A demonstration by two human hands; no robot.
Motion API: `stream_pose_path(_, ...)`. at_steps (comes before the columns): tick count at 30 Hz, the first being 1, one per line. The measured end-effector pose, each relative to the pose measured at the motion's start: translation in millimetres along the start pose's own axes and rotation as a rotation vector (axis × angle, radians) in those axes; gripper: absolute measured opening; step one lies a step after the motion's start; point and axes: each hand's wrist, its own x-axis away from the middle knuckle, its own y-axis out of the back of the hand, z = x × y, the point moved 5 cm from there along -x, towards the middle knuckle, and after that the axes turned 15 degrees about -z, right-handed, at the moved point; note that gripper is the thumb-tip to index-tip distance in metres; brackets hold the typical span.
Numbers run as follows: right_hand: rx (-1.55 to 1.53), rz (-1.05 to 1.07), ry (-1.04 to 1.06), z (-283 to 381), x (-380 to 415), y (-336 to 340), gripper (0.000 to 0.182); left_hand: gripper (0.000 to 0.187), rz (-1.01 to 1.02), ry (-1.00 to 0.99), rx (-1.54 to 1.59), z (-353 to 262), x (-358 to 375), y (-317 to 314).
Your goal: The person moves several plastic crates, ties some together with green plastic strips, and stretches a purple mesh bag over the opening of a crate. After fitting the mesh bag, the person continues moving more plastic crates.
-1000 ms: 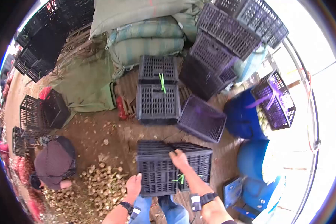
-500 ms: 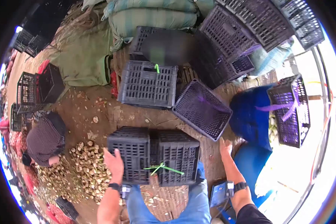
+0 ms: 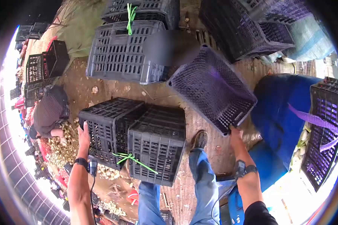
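Two black plastic crates point(image 3: 157, 150), bound together with a green tie point(image 3: 129, 157), stand in front of my legs. My left hand point(image 3: 83, 138) is at their left side, thumb up on the outer wall and the other fingers partly hidden. To the right, an open-topped dark crate with a purple tint point(image 3: 214, 90) lies at a slant, its inside facing me. At its lower corner, my right hand point(image 3: 236, 135) has its fingers bent around the rim. Straps with small devices sit on both wrists.
Grey crates with a green tie point(image 3: 120, 52) stand ahead. A blue barrel point(image 3: 279, 108) and a crate with a purple strap point(image 3: 323, 131) are at right. Stacked dark crates point(image 3: 233, 30) stand at the upper right. A person point(image 3: 50, 108) crouches left beside heaped bulbs point(image 3: 60, 150).
My view has shifted and the tied crates now appear angled and further left. My left hand has closed in on their side. My right hand has reached the purple-tinted crate's corner.
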Motion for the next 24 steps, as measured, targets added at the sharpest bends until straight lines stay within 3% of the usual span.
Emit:
stream_pose_path(1, -0.060, 0.042, -0.008, 5, 12, 21, 0.040, 0.065, -0.009, -0.040, -0.007, 4, 0, 3)
stream_pose_path(3, -0.144, 0.105, -0.055, -7, 18, 68, 0.032, 0.077, 0.038, 0.064, -0.053, -9, 4, 10)
stream_pose_path(5, -0.236, 0.097, -0.130, -2, 49, 115, 0.030, 0.085, -0.032, -0.018, -0.194, 46, -16, -5)
stream_pose_path(6, -0.260, 0.085, -0.153, 5, 79, 140, 0.029, 0.090, -0.018, -0.179, -0.251, 61, -19, -10)
stream_pose_path(7, -0.247, 0.086, -0.151, -24, 73, 145, 0.029, 0.087, -0.001, -0.184, -0.223, 52, -16, -6)
stream_pose_path(9, -0.117, -0.004, -0.385, -108, 39, 151, 0.027, 0.081, -0.012, -0.076, -0.211, 12, -3, 10)
stream_pose_path(10, -0.113, -0.005, -0.379, -121, 36, 158, 0.027, 0.072, -0.056, -0.173, -0.304, 25, -6, 8)
stream_pose_path(12, -0.170, 0.148, -0.327, -122, 37, 151, 0.024, 0.062, -0.120, -0.074, -0.223, 6, 12, 20)
stream_pose_path(15, -0.305, 0.175, -0.274, -76, 62, 164, 0.020, 0.057, -0.209, -0.179, -0.146, 39, 47, 38)
stream_pose_path(16, -0.297, 0.112, -0.304, -50, 82, 172, 0.020, 0.056, -0.174, -0.126, -0.151, 52, 62, 45)
stream_pose_path(17, -0.374, 0.126, -0.387, -58, 61, 170, 0.036, 0.054, -0.143, -0.069, -0.154, 65, 77, 56)
stream_pose_path(19, 0.138, -0.072, -0.155, -12, 67, 200, 0.045, 0.050, -0.307, -0.113, 0.024, 107, 105, 63)
stream_pose_path(20, 0.335, -0.267, 0.077, 19, 79, 214, 0.043, 0.048, -0.169, -0.018, -0.069, 122, 117, 69)
stream_pose_path(21, 0.326, -0.273, 0.106, 36, 77, 213, 0.043, 0.047, -0.172, -0.095, -0.078, 124, 131, 79)
stream_pose_path(22, 0.462, -0.196, 0.263, 61, 76, 208, 0.041, 0.047, 0.001, 0.279, -0.022, 146, 147, 80)
stream_pose_path(23, 0.598, -0.123, 0.422, 87, 78, 204, 0.040, 0.050, -0.062, 0.144, -0.044, 165, 162, 76)
stream_pose_path(24, 0.702, -0.082, 0.804, 126, 108, 191, 0.038, 0.051, -0.201, 0.105, 0.081, 183, 179, 70)
